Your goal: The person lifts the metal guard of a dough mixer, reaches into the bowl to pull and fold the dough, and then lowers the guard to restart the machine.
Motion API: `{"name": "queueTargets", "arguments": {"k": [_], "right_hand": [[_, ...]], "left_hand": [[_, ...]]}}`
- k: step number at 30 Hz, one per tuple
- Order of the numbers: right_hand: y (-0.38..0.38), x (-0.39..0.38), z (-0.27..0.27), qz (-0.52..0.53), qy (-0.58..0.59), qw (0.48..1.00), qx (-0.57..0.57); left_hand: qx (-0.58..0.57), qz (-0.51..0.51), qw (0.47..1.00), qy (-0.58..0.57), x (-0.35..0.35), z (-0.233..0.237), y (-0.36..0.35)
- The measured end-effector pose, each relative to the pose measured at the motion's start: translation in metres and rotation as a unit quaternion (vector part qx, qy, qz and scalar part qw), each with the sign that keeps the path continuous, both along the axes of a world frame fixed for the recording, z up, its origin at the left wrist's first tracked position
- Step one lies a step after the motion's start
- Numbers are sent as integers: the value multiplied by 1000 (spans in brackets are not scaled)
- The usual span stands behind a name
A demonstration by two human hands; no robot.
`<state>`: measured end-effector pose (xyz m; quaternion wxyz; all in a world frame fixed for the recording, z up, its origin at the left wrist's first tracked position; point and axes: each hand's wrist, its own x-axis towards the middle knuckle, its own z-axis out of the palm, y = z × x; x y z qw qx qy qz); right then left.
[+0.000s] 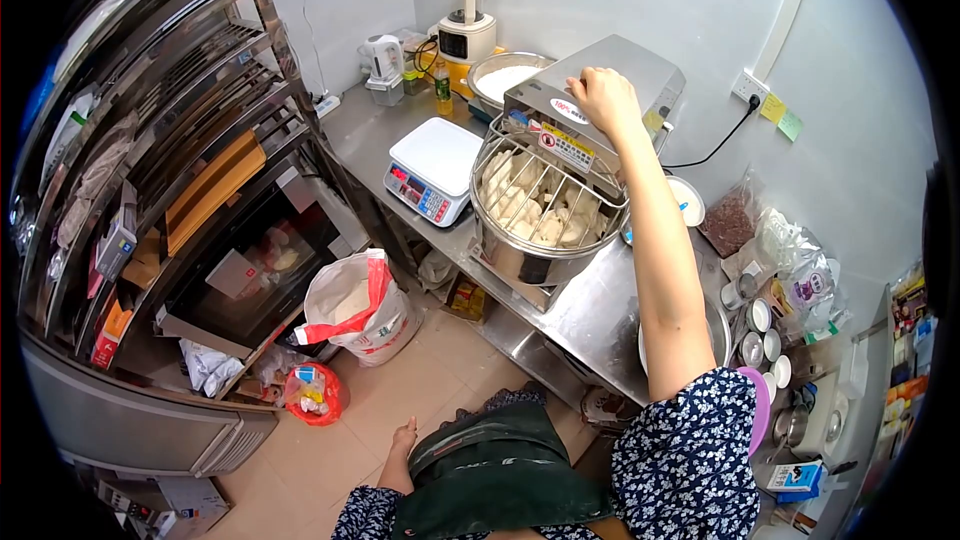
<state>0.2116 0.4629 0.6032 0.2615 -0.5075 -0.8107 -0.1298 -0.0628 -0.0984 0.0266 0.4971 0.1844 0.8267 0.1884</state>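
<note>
My right hand [603, 100] is raised at the top of the stainless dough mixer [640, 75], with its fingers curled in. Whether it grips part of the mixer or anything else is hidden. Below it, a wire guard [548, 202] covers the mixer bowl [530, 262]. Lumps of pale dough [510, 202] show through the bars. Down by the dark green apron [490, 465], my left hand [402, 437] hangs low, a finger or thumb stretched out. Nothing shows in it, though it is small and partly turned away.
A digital scale [435, 162] stands left of the mixer on the steel table [365, 135]. Behind is a bowl of white powder [508, 75]. An open flour sack [360, 312] and red bag [314, 395] sit on the floor beside a rack [215, 60]. A black cord [715, 152] runs to the wall socket.
</note>
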Motion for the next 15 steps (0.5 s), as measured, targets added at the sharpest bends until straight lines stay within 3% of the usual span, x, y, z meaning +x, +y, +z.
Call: {"name": "queueTargets", "arguments": {"k": [15], "right_hand": [[-1,0,-1,-1,-5,1000,7]], "left_hand": [[-19,17,1000,-6,5,18,4]]}}
